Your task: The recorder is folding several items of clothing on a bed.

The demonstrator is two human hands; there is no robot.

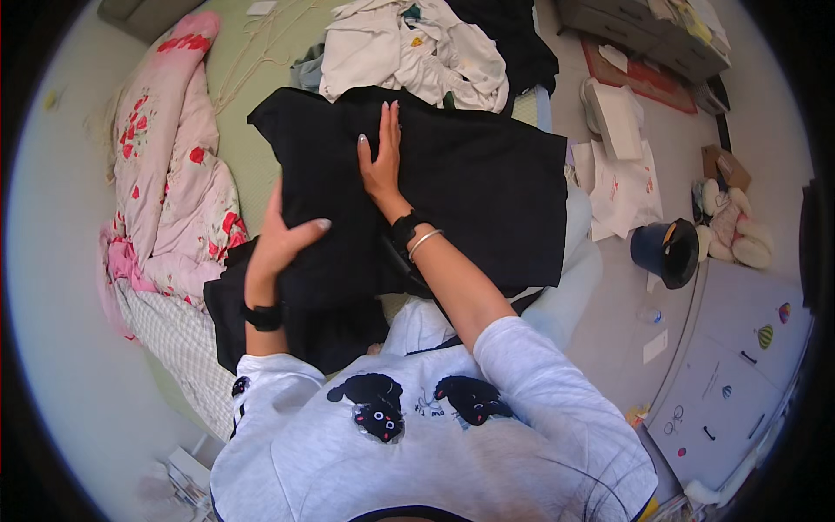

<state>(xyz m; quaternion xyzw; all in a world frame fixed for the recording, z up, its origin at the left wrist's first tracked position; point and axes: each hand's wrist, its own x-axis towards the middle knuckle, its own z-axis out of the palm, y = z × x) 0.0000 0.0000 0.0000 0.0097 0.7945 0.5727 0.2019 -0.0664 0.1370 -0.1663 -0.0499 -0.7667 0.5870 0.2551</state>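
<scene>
A black garment (487, 191) lies spread and partly folded in front of me, its kind not clear from the folds. My right hand (381, 165) rests flat on its upper middle, fingers stretched out and the thumb apart. At the garment's left edge is my left hand (283, 242), its thumb spread over the cloth and its fingers pointing away from me along the edge, partly hidden. More black cloth (300, 326) lies beneath, near my lap. Both wrists carry black bands, and a silvery bangle (424, 244) sits on the right one.
Beyond the garment lies a heap of white clothes (417, 52), with another black cloth (513, 43) beside it. A pink floral quilt (165, 174) covers the bed's left side. To the right, on the floor, stand a dark blue bin (652, 248), a white bag (622, 187) and a plush toy (735, 226).
</scene>
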